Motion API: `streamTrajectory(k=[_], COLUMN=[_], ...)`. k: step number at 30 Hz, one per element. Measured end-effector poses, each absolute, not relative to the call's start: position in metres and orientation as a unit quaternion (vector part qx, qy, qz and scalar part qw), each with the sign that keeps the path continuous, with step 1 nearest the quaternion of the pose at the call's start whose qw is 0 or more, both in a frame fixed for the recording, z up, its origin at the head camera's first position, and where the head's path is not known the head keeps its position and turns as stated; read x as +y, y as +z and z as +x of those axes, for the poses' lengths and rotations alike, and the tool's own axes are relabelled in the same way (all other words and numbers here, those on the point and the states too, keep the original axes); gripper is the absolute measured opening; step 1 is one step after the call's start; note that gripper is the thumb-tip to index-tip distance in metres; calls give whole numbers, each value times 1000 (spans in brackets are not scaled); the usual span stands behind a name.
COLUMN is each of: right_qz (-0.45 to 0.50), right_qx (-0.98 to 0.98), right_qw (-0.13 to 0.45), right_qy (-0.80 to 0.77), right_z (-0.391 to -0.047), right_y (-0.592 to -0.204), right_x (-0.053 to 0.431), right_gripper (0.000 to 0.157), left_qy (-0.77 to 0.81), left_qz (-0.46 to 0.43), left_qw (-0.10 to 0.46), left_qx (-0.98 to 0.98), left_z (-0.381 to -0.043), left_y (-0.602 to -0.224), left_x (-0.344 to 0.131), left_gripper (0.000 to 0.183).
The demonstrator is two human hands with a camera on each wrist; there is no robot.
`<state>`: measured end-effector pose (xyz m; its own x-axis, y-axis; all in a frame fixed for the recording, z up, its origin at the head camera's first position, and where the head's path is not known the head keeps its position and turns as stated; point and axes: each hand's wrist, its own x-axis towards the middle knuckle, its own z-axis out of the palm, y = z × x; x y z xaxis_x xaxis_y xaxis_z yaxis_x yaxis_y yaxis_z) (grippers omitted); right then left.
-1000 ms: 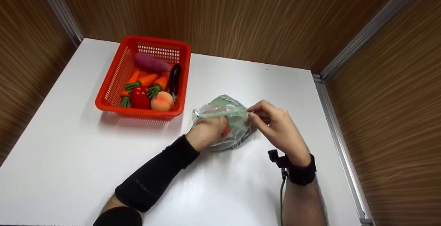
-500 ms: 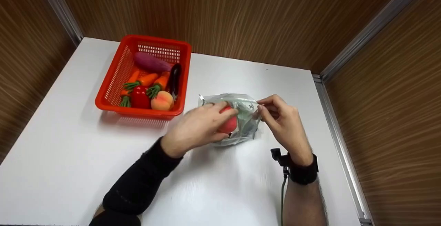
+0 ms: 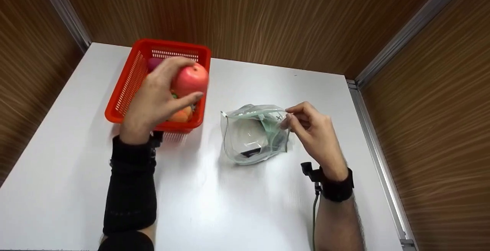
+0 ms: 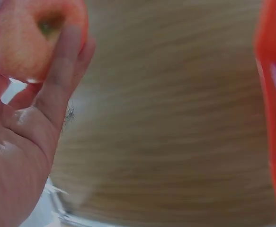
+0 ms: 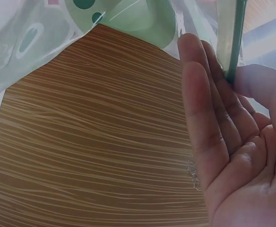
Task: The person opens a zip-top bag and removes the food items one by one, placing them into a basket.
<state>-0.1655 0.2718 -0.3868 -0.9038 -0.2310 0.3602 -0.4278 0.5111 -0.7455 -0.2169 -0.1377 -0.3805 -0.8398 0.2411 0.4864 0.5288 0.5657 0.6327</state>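
Note:
My left hand (image 3: 151, 94) grips a red apple (image 3: 193, 78) above the red basket (image 3: 111, 117). In the left wrist view the apple (image 4: 19, 45) shows its stem hollow between my fingers. A see-through greenish plastic zip bag (image 3: 227, 140) stands on the table with its mouth gaping upward; a whitish inside and a dark strip show within. My right hand (image 3: 317, 138) pinches the bag's right upper edge between thumb and fingertips. Close up in the right wrist view, the bag's green strip (image 5: 235, 42) runs down to the thumb of that hand (image 5: 237, 137).
Partly hidden behind the left hand and apple, the basket contains a peach (image 3: 180, 116) and a purple sweet-potato-like piece (image 3: 154, 63). Wood-grain panels (image 3: 245, 17) wall the white table (image 3: 245, 212) at the back and sides. A cable (image 3: 314, 220) runs along the right forearm.
The left hand has come out of the bag with the apple and moved left and up over the basket. The bag's mouth has widened; the right hand keeps its pinch, shifted slightly.

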Motion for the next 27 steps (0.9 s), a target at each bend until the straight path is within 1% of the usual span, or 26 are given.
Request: streamTrajectory(k=[3,6,10,14,18,22,25,27], right_qz=[193,197,198,196,197,197,198,199], right_qx=[-862,-861,-860,-859,-859,-857,-856,-856], right_qw=[105,105,102,102,103,103,103,103], right_qy=[457,457,459,461,462,465,466,466], right_z=[-166,-166,-165,-164,-164,-165,-165,-164], right_y=[-387,-388,-388,-388,-387,-388,-388,-388], right_x=[272,273,273,274,274,273,273,273], right_gripper=[13,14,13,13,13,13,13,13], left_qy=[-395,-377,-354,-333,-296,-257,-244,-253], left_qz=[-158,-117,-97,-90,-86,-87,-96,-107], left_qw=[144,104,66,48,16,-13,-6,12], left_qx=[-894,-913,-928,-937,-951,-962,-965,-962], left_z=[-235,-251,-267,-278,-282,-281,-275,-266], left_y=[-392,-405,-424,-440,-451,-453,-446,-437], left_x=[-147,-149,-147,-143,-138,-137,-137,-134], left_gripper=[70,72,72,71,70,66,62,58])
